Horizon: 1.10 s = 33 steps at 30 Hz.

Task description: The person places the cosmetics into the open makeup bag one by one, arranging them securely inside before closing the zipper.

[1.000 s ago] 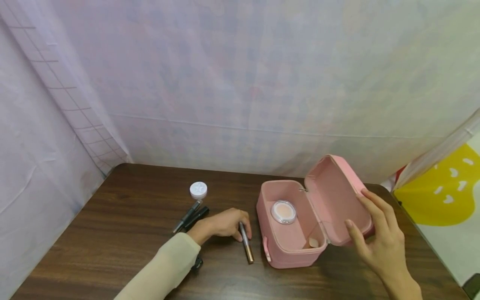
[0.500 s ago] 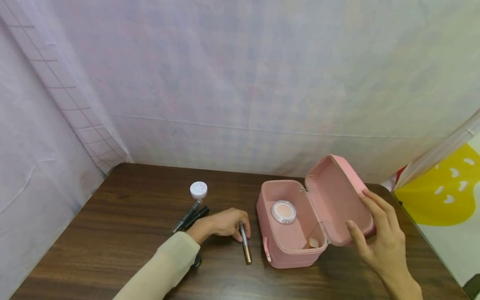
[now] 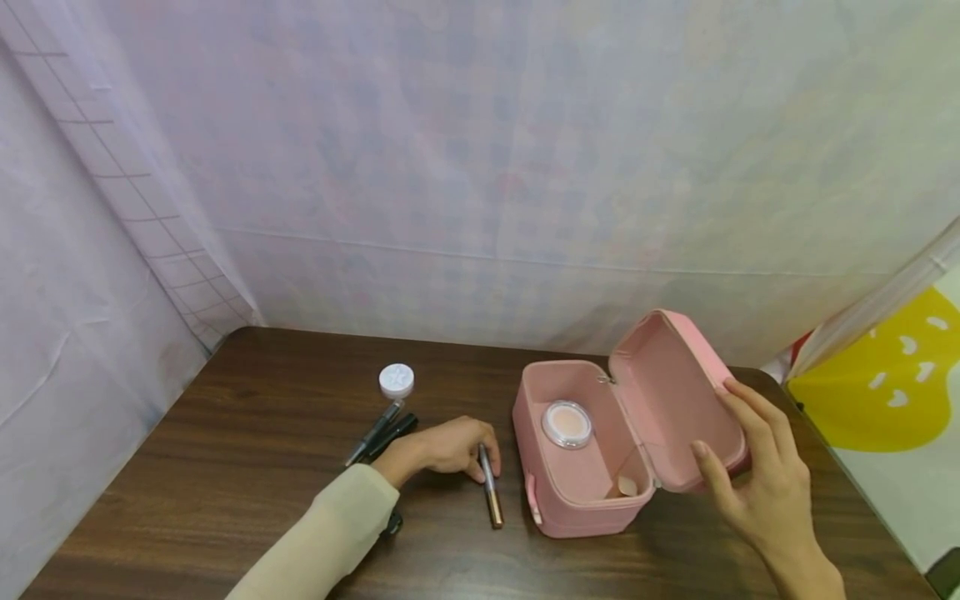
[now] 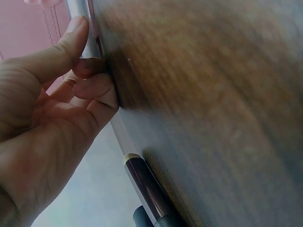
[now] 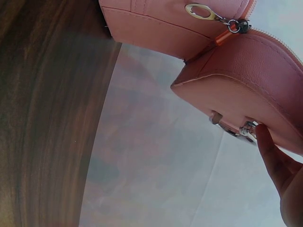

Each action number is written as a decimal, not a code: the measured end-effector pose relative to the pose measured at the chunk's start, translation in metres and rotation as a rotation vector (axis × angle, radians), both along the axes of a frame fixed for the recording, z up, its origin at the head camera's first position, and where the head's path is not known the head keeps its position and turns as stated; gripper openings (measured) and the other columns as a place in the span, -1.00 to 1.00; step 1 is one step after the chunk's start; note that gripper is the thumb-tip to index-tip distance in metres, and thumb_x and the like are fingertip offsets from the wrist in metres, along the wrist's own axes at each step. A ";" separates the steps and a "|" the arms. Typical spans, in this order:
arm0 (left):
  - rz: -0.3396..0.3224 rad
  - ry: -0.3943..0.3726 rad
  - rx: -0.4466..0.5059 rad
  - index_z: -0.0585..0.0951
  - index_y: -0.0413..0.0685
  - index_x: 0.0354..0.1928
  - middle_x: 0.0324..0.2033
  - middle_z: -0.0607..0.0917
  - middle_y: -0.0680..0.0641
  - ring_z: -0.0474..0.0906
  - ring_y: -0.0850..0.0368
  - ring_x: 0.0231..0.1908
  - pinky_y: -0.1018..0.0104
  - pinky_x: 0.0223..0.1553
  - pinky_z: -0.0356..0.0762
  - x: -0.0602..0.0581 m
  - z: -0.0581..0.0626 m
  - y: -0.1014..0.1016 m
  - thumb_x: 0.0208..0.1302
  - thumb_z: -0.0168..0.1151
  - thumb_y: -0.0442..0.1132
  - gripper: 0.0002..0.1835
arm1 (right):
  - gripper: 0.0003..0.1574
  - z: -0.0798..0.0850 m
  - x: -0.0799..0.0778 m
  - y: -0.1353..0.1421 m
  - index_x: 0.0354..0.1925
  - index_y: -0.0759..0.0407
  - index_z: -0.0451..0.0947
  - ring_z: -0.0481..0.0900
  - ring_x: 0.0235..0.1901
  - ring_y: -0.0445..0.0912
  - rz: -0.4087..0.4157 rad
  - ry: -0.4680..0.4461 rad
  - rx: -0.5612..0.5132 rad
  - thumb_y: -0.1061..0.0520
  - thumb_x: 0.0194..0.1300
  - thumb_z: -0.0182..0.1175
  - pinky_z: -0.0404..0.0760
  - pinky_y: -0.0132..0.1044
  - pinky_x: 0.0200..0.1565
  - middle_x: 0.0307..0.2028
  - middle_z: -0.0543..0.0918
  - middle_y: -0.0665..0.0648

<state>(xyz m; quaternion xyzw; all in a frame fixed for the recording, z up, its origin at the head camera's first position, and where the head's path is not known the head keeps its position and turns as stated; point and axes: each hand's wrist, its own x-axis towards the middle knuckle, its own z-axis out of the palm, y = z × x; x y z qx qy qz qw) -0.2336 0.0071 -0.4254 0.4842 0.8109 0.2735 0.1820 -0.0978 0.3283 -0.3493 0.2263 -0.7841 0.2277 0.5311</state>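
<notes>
My left hand (image 3: 457, 446) pinches a slim silver-and-gold cosmetic tube (image 3: 492, 500) low over the table, left of the pink makeup case (image 3: 581, 517). The tube's upper end is hidden by the hand; in the left wrist view, thumb and curled fingers meet at the silver tube (image 4: 78, 8). My right hand (image 3: 772, 479) holds the rim of the case's raised lid (image 3: 671, 408), thumb toward the inside. In the right wrist view a finger (image 5: 270, 151) touches metal hardware on the lid's outside. Inside the case lie a round clear-rimmed compact (image 3: 567, 424) and a small beige piece (image 3: 627, 485).
Several dark pen-like cosmetics (image 3: 375, 433) lie left of my left hand, partly under the wrist. A round white jar (image 3: 397, 380) stands behind them. A black item (image 3: 393, 523) shows beside the sleeve. White curtain (image 3: 450, 167) borders the wooden table (image 3: 187, 467).
The gold end of the tube has swung slightly left between the first frame and the later ones. Both hands, the case and its lid have stayed practically still.
</notes>
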 end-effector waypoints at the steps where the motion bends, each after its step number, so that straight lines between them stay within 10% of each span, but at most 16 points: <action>1: 0.001 -0.002 0.001 0.70 -0.04 -0.35 -0.32 0.57 0.13 0.46 0.34 -0.40 0.51 -0.32 0.43 0.000 0.000 0.000 0.00 0.44 -0.37 -0.85 | -0.21 0.000 0.000 0.000 0.03 0.45 0.50 0.49 0.07 0.01 -0.001 -0.001 0.000 -0.26 0.26 0.17 0.31 -0.53 0.11 0.03 0.52 0.43; 16: 0.009 -0.028 0.082 0.69 -0.01 -0.30 -0.30 0.56 0.13 0.46 0.33 -0.37 0.47 -0.28 0.44 -0.001 0.013 0.000 0.10 0.38 -0.34 -0.88 | -0.22 0.001 0.000 -0.002 0.02 0.45 0.51 0.50 0.07 0.03 -0.001 0.007 -0.002 -0.25 0.26 0.17 0.32 -0.51 0.12 0.02 0.52 0.43; 33: -0.056 0.027 0.186 0.70 -0.07 -0.25 -0.24 0.54 0.07 0.48 0.31 -0.35 0.46 -0.27 0.47 0.008 0.064 0.008 0.12 0.36 -0.38 -0.86 | -0.21 0.002 0.001 -0.002 0.03 0.44 0.50 0.49 0.07 0.02 -0.012 -0.005 0.004 -0.26 0.26 0.16 0.30 -0.53 0.12 0.03 0.52 0.43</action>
